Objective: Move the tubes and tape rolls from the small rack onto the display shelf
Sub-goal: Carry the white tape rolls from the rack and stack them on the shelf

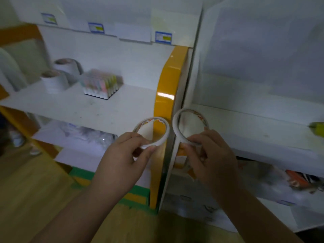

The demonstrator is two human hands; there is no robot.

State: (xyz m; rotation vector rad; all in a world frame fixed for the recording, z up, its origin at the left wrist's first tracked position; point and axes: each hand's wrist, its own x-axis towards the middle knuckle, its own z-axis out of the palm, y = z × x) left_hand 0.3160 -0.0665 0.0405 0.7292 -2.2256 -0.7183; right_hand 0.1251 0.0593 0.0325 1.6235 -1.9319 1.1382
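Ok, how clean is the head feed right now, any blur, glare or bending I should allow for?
Head view: dim and soft overall; the price tags are unreadable, the right shelf smeared. Glare on the yellow divider. Wide-angle bending curves the shelf edges. Both tape rolls and the tube pack remain recognisable.

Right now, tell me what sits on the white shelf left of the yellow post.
On the shelf: a tube pack and two white rolls. Whatever lies further left is cut off.
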